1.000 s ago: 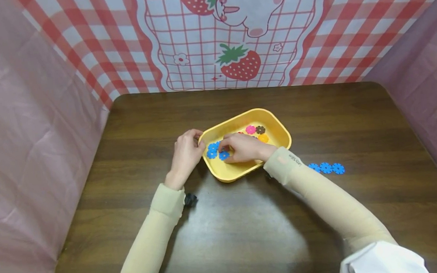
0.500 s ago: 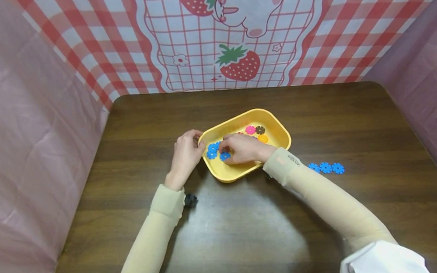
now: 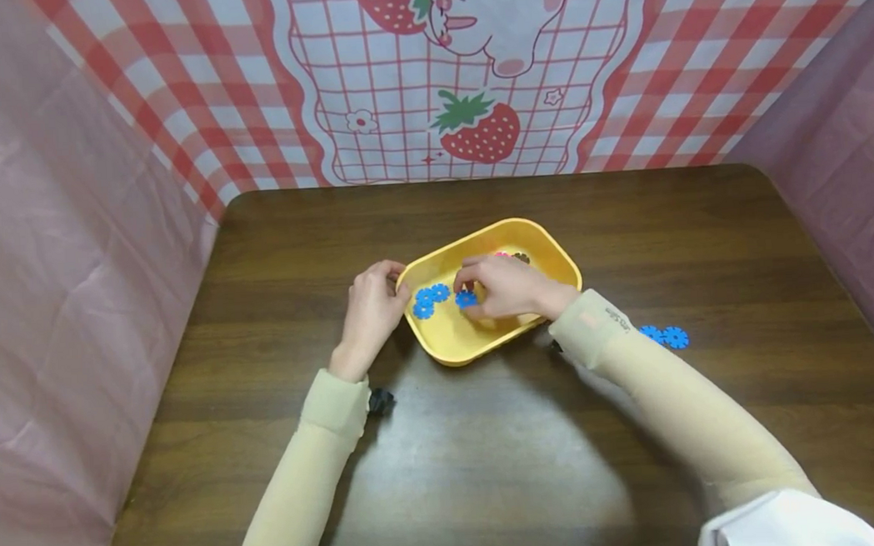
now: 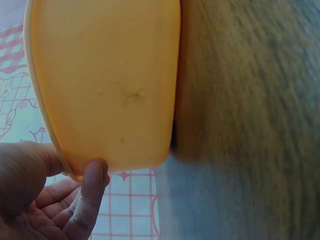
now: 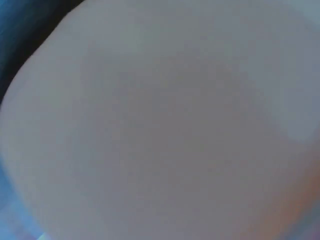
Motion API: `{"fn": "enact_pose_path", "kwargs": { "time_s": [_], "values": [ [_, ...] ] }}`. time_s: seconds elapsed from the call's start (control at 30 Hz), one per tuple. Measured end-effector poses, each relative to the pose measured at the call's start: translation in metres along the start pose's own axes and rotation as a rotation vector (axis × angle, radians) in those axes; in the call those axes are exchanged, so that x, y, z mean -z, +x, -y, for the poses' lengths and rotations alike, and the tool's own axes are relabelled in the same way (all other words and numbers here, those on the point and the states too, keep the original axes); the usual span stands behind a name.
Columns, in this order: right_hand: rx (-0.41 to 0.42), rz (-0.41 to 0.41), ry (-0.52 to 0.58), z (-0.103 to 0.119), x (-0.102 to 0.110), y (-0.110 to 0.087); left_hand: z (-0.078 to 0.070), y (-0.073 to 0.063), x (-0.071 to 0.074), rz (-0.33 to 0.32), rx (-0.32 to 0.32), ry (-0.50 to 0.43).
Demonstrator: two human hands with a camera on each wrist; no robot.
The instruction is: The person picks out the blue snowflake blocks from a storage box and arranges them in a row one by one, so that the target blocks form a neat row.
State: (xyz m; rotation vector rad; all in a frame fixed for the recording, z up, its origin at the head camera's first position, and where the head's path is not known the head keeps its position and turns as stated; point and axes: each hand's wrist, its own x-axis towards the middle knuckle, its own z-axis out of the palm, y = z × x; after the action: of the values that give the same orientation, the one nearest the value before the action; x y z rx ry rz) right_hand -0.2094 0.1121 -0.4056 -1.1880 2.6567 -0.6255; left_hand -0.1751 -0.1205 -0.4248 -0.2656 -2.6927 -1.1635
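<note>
A yellow plastic tub [image 3: 449, 344] sits at an angle on the table. My left hand [image 3: 371, 306] grips its left end at the rim; in the left wrist view the thumb and a finger [image 4: 92, 187] pinch the tub's corner. Inside the tub, my right hand [image 3: 509, 285] pinches a blue notched disc [image 3: 466, 300], a flower-like toy piece, between thumb and fingers. Three more blue discs [image 3: 425, 297] lie together at the tub's left end. A dark brown disc [image 3: 522, 258] shows beyond the right hand, which hides other pieces. Blurred skin fills the right wrist view.
On the wooden table [image 3: 270, 484], a row of blue discs [image 3: 675, 338] lies to the right, partly behind the right sleeve [image 3: 662, 384]. A checked strawberry-print cloth [image 3: 473, 129] rises behind the table's back edge, with pink cloth [image 3: 70, 287] at the sides.
My right hand has moved right and slightly away within the tub, taking one blue disc away from the others. My left hand stays on the rim.
</note>
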Motion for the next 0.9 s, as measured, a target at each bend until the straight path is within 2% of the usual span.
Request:
{"fn": "enact_pose_path", "kwargs": {
  "time_s": [0.27,0.63,0.9],
  "values": [
    [0.027,-0.059,-0.011,-0.01,0.018,-0.023,0.0,-0.001,0.0,-0.006,-0.001,0.002],
    [-0.121,-0.118,-0.014,-0.024,0.058,-0.068,0.0,-0.001,0.0,-0.004,-0.005,-0.005],
    [-0.205,-0.201,-0.018,-0.04,0.069,-0.107,0.0,0.0,-0.001,-0.008,-0.008,-0.01]
  ]
}}
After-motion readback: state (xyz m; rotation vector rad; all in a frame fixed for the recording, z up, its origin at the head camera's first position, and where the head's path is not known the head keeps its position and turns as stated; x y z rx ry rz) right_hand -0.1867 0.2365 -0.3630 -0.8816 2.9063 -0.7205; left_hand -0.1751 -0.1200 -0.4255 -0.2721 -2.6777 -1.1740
